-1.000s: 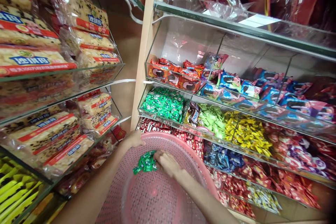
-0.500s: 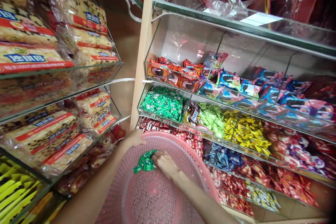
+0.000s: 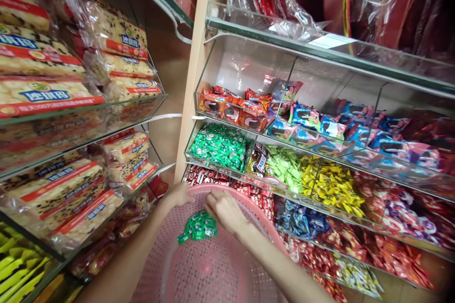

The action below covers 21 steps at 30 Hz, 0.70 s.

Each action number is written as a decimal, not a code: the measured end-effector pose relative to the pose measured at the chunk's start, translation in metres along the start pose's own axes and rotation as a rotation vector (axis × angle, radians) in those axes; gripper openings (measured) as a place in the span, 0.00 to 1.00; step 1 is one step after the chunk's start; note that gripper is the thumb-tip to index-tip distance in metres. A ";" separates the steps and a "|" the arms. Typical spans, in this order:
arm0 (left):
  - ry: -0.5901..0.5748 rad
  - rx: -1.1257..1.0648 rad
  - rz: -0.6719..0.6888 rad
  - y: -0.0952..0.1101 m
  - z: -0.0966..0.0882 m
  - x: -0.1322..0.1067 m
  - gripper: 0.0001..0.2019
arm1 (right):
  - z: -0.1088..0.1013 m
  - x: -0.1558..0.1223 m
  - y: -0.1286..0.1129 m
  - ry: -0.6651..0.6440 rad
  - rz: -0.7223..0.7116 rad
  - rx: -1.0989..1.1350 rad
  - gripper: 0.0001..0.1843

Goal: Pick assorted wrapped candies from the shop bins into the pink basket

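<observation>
A pink perforated plastic basket [image 3: 227,265] fills the lower middle of the view. My left hand [image 3: 178,195] is closed on its far left rim. Inside, against the far wall, rests a small pile of green-wrapped candies [image 3: 198,228]. My right hand [image 3: 224,209] hovers just above and to the right of this pile, near the far rim. Its fingers are loosely bent and apart, with nothing seen in them; the palm side is hidden. Beyond the basket, a clear shelf bin holds many more green-wrapped candies [image 3: 218,147].
Right of the green bin lie Snickers bars [image 3: 260,157], light green candies [image 3: 284,168] and yellow candies [image 3: 330,184]. Clear-fronted shelves with packaged cakes [image 3: 59,94] rise at the left. A wooden post [image 3: 194,75] divides the two shelf units. Red-wrapped sweets [image 3: 209,175] sit directly behind the basket rim.
My right hand has lifted off the green-wrapped candies toward the far rim, leaving them in the basket. My left hand keeps to the rim. The view has tilted slightly upward.
</observation>
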<state>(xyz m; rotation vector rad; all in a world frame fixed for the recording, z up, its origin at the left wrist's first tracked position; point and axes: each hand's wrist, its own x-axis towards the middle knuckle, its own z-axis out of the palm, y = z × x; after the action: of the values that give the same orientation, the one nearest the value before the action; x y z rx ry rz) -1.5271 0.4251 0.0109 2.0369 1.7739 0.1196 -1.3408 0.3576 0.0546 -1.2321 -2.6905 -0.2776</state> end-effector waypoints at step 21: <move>0.035 -0.072 0.006 -0.013 -0.002 -0.004 0.12 | -0.064 0.097 0.081 0.039 0.477 -0.055 0.10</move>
<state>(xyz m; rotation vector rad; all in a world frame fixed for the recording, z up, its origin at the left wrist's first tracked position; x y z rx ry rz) -1.5406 0.4226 0.0086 2.0016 1.7590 0.2193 -1.3370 0.4648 0.1463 -1.8064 -2.2745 -0.3023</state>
